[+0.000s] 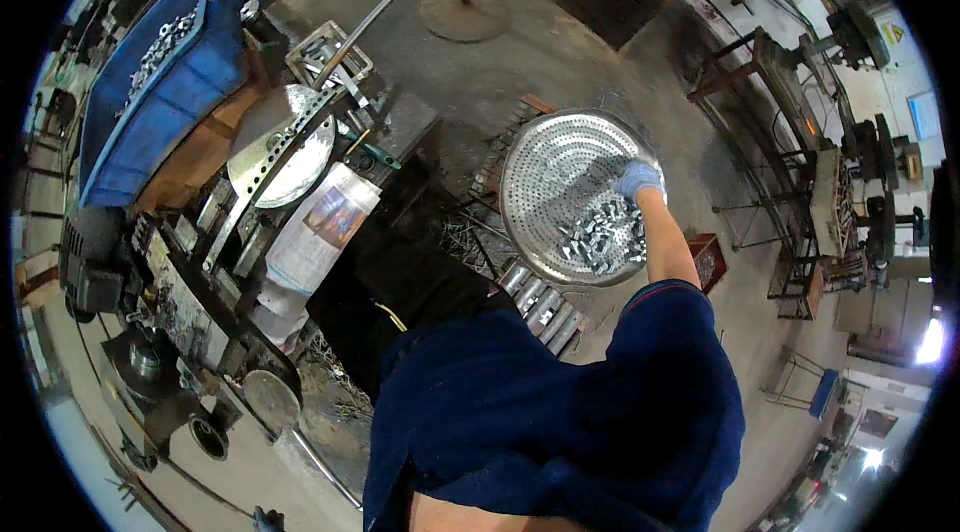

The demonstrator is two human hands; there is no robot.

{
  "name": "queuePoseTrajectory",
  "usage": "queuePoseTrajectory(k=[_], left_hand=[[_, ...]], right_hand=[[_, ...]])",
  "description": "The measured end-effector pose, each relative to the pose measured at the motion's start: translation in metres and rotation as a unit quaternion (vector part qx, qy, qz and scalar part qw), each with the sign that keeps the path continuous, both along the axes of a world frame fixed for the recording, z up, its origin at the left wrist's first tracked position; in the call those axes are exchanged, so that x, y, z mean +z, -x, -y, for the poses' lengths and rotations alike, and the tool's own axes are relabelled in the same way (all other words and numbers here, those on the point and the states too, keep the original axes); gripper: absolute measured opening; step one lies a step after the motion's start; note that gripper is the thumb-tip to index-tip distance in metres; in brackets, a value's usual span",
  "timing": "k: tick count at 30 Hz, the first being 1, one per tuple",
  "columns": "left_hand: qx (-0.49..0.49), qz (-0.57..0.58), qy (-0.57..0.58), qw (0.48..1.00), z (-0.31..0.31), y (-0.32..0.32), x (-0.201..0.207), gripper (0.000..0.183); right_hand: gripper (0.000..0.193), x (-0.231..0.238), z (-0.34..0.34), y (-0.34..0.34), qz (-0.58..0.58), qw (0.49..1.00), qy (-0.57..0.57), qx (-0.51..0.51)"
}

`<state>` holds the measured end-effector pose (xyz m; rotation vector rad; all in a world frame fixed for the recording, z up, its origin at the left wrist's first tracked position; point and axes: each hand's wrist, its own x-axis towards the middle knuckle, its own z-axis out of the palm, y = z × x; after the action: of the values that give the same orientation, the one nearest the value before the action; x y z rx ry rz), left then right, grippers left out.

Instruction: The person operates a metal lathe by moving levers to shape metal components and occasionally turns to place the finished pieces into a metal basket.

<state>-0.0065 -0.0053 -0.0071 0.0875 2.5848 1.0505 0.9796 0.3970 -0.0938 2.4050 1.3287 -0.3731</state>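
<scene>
My right hand [637, 178], in a light blue-grey glove, reaches over the right side of a large round metal tray [530, 142] dotted with small holes. Its fingers point toward the tray's middle, too small and blurred to show whether they grip anything. Just below the hand, a loose heap of small shiny metal parts [600, 237] lies on the tray's lower right. Bare perforated metal shows across the tray's left and upper parts. My left hand does not show.
At left, a blue bin [150, 132] holds many small metal parts. Nearer stands a machine with a round metal plate [285, 172] and a sheet of printed paper [320, 232]. Metal rollers [540, 307] and a red box [708, 262] flank the tray. Workbenches [760, 92] line the right.
</scene>
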Motion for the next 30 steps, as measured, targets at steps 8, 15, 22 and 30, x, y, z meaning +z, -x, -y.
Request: queuePoseTrajectory(k=[8,15,22,30], left_hand=[[-0.066,-0.05,0.005,0.997,0.051,0.039,-0.02,0.026],[-0.259,-0.202,0.061,0.943,-0.045,-0.08,0.07,0.041],[-0.367,0.067,-0.323,0.87,-0.241,-0.23,0.166,0.042],[-0.334,0.379,-0.514,0.694,-0.283,-0.275,0.11,0.044]], right_hand=[[0.057,-0.01,-0.023,-0.008,0.004,0.996,0.018,0.09],[0.031,0.04,-0.091,0.149,-0.34,0.889,-0.257,0.17],[0.027,0.176,-0.063,0.472,-0.595,0.528,-0.187,0.577],[0.024,0.243,-0.004,0.573,-0.605,0.341,-0.262,0.67]])
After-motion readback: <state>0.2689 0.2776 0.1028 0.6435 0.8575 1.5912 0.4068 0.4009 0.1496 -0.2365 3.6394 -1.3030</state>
